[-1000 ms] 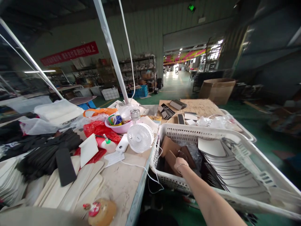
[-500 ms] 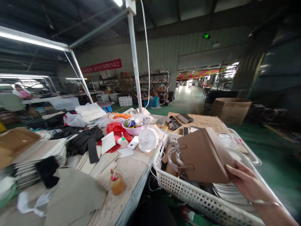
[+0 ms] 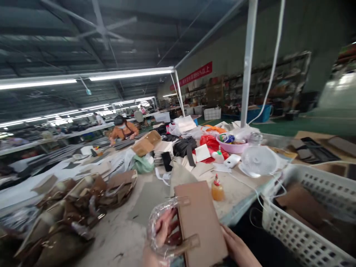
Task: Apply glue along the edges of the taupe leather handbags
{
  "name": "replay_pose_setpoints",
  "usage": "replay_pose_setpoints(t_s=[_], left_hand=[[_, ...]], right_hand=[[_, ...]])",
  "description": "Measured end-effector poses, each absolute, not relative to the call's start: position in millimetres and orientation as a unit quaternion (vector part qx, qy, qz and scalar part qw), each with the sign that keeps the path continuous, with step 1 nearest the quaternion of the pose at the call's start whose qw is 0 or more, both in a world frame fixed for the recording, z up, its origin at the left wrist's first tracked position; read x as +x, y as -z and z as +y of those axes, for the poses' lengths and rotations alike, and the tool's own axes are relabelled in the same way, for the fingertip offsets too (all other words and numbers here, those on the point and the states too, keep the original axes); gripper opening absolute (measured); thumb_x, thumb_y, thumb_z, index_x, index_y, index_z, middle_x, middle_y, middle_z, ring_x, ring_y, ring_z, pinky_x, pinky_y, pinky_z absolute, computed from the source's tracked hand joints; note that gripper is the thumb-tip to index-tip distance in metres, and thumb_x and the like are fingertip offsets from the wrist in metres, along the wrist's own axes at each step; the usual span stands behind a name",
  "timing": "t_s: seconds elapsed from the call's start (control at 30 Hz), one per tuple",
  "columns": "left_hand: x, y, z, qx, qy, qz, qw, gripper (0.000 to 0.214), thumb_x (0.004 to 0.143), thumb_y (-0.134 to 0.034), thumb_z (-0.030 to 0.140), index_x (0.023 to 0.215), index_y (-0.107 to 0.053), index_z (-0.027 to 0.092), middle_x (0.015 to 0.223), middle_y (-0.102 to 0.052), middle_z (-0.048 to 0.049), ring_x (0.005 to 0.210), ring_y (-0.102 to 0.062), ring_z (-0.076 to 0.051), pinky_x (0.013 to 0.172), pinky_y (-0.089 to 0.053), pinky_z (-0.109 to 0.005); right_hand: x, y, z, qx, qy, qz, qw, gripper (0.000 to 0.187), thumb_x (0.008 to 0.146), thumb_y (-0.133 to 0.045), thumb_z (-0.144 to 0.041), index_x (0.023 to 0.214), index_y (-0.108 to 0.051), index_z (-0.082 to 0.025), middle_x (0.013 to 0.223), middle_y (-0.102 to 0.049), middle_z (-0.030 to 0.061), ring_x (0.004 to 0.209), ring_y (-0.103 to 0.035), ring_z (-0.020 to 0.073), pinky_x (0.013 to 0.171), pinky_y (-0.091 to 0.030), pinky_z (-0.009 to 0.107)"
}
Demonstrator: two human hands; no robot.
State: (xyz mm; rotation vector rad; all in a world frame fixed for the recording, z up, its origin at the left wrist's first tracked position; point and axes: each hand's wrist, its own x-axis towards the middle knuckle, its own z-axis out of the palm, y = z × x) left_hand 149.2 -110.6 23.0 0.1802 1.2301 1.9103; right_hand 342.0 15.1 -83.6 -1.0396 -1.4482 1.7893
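Observation:
A tan handbag (image 3: 204, 218) is held over the near edge of the worktable, its clear-plastic-wrapped handle (image 3: 152, 218) pointing left. My right hand (image 3: 236, 246) grips the bag's right side, with the fingertips partly hidden behind it. Seen through the handle loop, my left hand (image 3: 164, 228) has bent fingers at the bag's top opening; the fingertips are partly hidden by the bag's edge. Just beyond the bag stands a small bottle of amber liquid with a red tip (image 3: 217, 189). Flat grey-beige sheets (image 3: 151, 200) lie beside it.
Several brown bags (image 3: 83, 200) crowd the table's left. A white perforated basket (image 3: 303, 231) with brown pieces stands at right. A white fan (image 3: 258, 161), a pink bowl (image 3: 233, 147) and a metal post (image 3: 248, 66) are farther back. A co-worker (image 3: 124, 128) bends over the far table.
My view has swung left. The handbag has moved from above the basket to the worktable in my right hand, and my left hand has come into view at its opening.

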Motion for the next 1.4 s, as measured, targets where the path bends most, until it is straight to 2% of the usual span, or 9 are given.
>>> replay_pose_setpoints(t_s=[0.1, 0.2, 0.33, 0.47, 0.57, 0.67, 0.83, 1.23, 1.4], left_hand=[[119, -44, -142, 0.074, -0.766, 0.55, 0.325, 0.054, 0.07, -0.075, 0.052, 0.115, -0.068, 0.022, 0.125, -0.067, -0.0143, 0.116, -0.059, -0.036, 0.095, -0.046, -0.05], [103, -50, -157, 0.095, -0.74, 0.603, 0.284, 0.05, 0.08, -0.068, 0.048, 0.122, -0.064, 0.022, 0.131, -0.062, -0.0152, 0.127, -0.05, -0.034, 0.102, -0.04, -0.052], [87, -43, -163, 0.09, -0.737, 0.605, 0.288, 0.052, 0.081, -0.068, 0.047, 0.126, -0.061, 0.022, 0.13, -0.062, -0.0165, 0.128, -0.05, -0.034, 0.101, -0.042, -0.052], [78, -38, -159, 0.064, -0.735, 0.6, 0.308, 0.054, 0.082, -0.067, 0.048, 0.13, -0.058, 0.025, 0.132, -0.061, -0.0155, 0.122, -0.056, -0.032, 0.1, -0.042, -0.051], [80, -35, -151, 0.07, -0.736, 0.594, 0.318, 0.054, 0.085, -0.063, 0.049, 0.133, -0.054, 0.028, 0.137, -0.057, -0.0146, 0.126, -0.052, -0.031, 0.102, -0.041, -0.049], [86, -32, -142, 0.067, -0.73, 0.594, 0.33, 0.055, 0.084, -0.064, 0.048, 0.134, -0.053, 0.029, 0.139, -0.055, -0.0132, 0.129, -0.049, -0.03, 0.104, -0.04, -0.047], [104, -25, -134, 0.083, -0.746, 0.561, 0.348, 0.056, 0.085, -0.063, 0.046, 0.137, -0.05, 0.029, 0.141, -0.055, -0.0081, 0.133, -0.045, -0.026, 0.108, -0.038, -0.041], [112, -9, -133, 0.203, -0.697, 0.601, 0.333, 0.078, 0.079, -0.058, 0.064, 0.143, -0.043, 0.022, 0.15, -0.042, -0.0129, 0.139, -0.034, -0.033, 0.112, -0.031, -0.047], [112, -15, -130, 0.217, -0.695, 0.6, 0.332, 0.075, 0.08, -0.058, 0.063, 0.141, -0.047, 0.02, 0.146, -0.048, -0.0146, 0.136, -0.04, -0.033, 0.111, -0.032, -0.048]], right_hand=[[295, 74, 5, -0.381, -0.661, -0.562, 0.319, 0.074, 0.066, -0.065, -0.073, 0.118, -0.067, -0.02, 0.116, -0.068, 0.0141, 0.113, -0.06, 0.0342, 0.091, -0.052, 0.044], [278, 40, -14, -0.282, -0.635, -0.619, 0.366, 0.049, 0.082, -0.061, -0.057, 0.114, -0.066, -0.02, 0.097, -0.069, 0.0092, 0.093, -0.066, 0.0248, 0.083, -0.055, 0.036], [268, -12, -41, -0.087, -0.535, -0.794, 0.274, 0.018, 0.093, -0.054, -0.031, 0.104, -0.065, -0.022, 0.094, -0.065, 0.005, 0.085, -0.063, 0.0168, 0.08, -0.053, 0.028], [255, -21, -60, -0.062, -0.384, -0.905, 0.17, 0.053, 0.083, -0.066, -0.021, 0.134, -0.051, -0.022, 0.129, -0.056, 0.0117, 0.113, -0.057, 0.0248, 0.096, -0.05, 0.036], [247, -15, -69, -0.101, -0.287, -0.946, 0.115, 0.054, 0.079, -0.069, -0.021, 0.131, -0.053, -0.015, 0.117, -0.062, 0.0144, 0.103, -0.061, 0.0304, 0.087, -0.056, 0.045], [239, -13, -72, -0.099, -0.257, -0.951, 0.139, 0.032, 0.088, -0.052, -0.013, 0.119, -0.059, -0.014, 0.101, -0.066, 0.0114, 0.088, -0.065, 0.0247, 0.079, -0.059, 0.038], [206, -1, -51, -0.125, -0.133, -0.958, 0.222, 0.064, 0.072, -0.045, 0.003, 0.135, -0.047, -0.006, 0.134, -0.054, 0.0229, 0.121, -0.054, 0.0345, 0.097, -0.05, 0.047], [170, 44, 19, -0.2, -0.254, -0.939, 0.118, 0.029, 0.087, -0.041, -0.03, 0.084, -0.069, -0.024, 0.089, -0.073, 0.0103, 0.081, -0.07, 0.029, 0.072, -0.054, 0.038], [173, 40, 24, -0.204, -0.279, -0.929, 0.133, 0.033, 0.081, -0.045, -0.027, 0.104, -0.068, -0.022, 0.098, -0.073, 0.0098, 0.088, -0.069, 0.0282, 0.075, -0.052, 0.036]])
